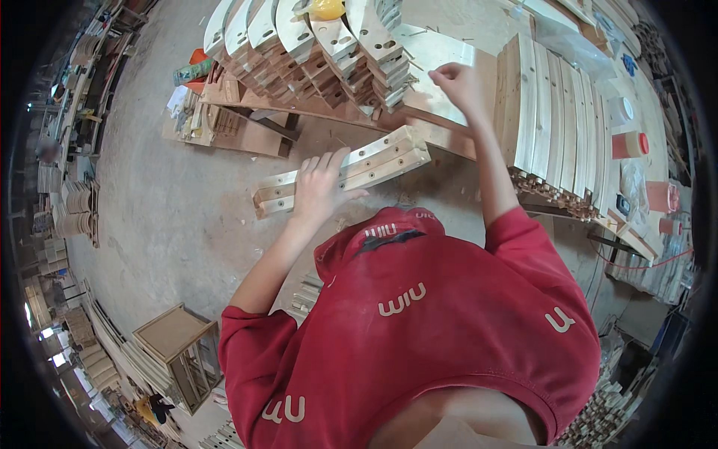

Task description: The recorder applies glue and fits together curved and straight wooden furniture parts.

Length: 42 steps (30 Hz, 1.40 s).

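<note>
- Here, I stand over a wooden workbench [449, 138] in a workshop; the concrete floor [157, 202] is dusty and bare in the middle, with stock piled along the walls.
- My left hand [320, 187] grips a pair of drilled wooden rails [351, 168], fingers wrapped over the top edge, thumb toward me. The rails lie side by side, jutting off the near edge of the bench over the floor.
- My right hand [458, 84] rests on a pale board [430, 71] on the bench, fingers pinched together; whether they hold something small, I cannot tell.
- Just beyond the rails stands a row of curved wooden parts [314, 41], stacked on edge and leaning, with a yellow object [326, 9] on top of them.
- To the right of my right forearm, a stack of flat slats [557, 123] stands on edge, close beside the arm.
- Further right: a red-capped bottle [630, 144] and pinkish containers [662, 196] on a cluttered bench end.
- Left of the bench, a low board platform [224, 127] carries small offcuts and a can [193, 72].
- Lower left on the floor: an open wooden frame box [179, 352].
- My red shirt [419, 337] blocks the view of the floor directly below.
</note>
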### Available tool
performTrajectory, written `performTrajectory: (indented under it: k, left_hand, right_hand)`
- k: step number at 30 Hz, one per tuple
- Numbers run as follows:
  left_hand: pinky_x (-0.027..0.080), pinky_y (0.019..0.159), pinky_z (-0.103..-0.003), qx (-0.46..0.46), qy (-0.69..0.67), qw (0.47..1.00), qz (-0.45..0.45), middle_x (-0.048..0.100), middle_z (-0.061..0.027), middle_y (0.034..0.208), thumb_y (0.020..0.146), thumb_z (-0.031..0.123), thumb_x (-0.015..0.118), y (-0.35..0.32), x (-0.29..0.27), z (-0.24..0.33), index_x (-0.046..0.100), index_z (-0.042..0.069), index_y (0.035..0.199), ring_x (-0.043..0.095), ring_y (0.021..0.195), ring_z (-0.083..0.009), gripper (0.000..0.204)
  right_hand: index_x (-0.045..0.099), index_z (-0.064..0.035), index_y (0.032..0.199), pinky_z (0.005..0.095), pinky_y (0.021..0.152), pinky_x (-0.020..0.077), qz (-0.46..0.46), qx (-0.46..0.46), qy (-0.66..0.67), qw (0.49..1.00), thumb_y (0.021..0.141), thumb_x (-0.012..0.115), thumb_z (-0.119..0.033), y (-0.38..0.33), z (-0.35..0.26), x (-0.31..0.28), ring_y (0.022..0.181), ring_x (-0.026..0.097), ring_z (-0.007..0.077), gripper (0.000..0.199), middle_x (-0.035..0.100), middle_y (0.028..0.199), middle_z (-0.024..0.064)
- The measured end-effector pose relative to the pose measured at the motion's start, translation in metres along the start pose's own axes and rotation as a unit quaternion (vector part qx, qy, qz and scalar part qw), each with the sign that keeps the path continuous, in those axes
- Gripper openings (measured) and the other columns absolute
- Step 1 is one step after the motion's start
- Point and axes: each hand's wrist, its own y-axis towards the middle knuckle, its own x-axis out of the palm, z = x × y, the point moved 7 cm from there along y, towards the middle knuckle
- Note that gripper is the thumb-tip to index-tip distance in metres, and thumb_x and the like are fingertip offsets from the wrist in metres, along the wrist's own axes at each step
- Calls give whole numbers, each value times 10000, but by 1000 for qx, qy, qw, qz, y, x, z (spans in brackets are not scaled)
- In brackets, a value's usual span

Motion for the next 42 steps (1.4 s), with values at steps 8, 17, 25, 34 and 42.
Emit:
performTrajectory:
  k: [8, 17, 25, 34, 42]
  left_hand:
    - [436, 755, -365, -6, 20, 1000, -8, 604, -112, 922, 481, 364, 806, -2, -2, 0, 567, 39, 1055, 571, 826, -281, 702]
    - [425, 771, -370, -32, 13, 998, -51, 607, -113, 992, 499, 373, 804, 2, 3, -1, 564, 43, 1084, 574, 908, -283, 713]
    - [431, 787, -374, -18, 10, 999, -49, 608, -117, 983, 492, 357, 809, 6, 5, 3, 567, 37, 1081, 571, 910, -291, 712]
    - [429, 755, -362, -6, 7, 999, -32, 603, -96, 949, 473, 333, 809, 6, 4, 0, 560, 53, 1074, 560, 837, -275, 709]
    - [428, 761, -364, 0, 2, 1000, -31, 600, -95, 935, 473, 330, 810, 6, 5, 1, 562, 58, 1069, 559, 840, -274, 700]
  right_hand:
    - [642, -63, 855, 382, 690, 507, -1, 24, -131, 991, 700, 672, -309, 7, 36, 71, 763, 640, 286, 292, 661, 809, 124]
    - [633, -75, 937, 394, 708, 503, 43, 89, -99, 990, 703, 695, -346, 18, 41, 69, 793, 641, 303, 363, 658, 828, 155]
    - [696, -86, 832, 360, 718, 509, 9, 113, -33, 993, 657, 748, -305, 36, 53, 90, 769, 654, 265, 285, 676, 794, 118]
    - [643, -35, 756, 245, 533, 482, -34, 155, 107, 982, 675, 744, -198, 44, 77, 91, 563, 597, 120, 208, 645, 672, 61]
    - [592, -24, 718, 236, 451, 445, -72, 177, 189, 963, 700, 729, -112, 41, 84, 81, 502, 550, 106, 164, 605, 634, 47]
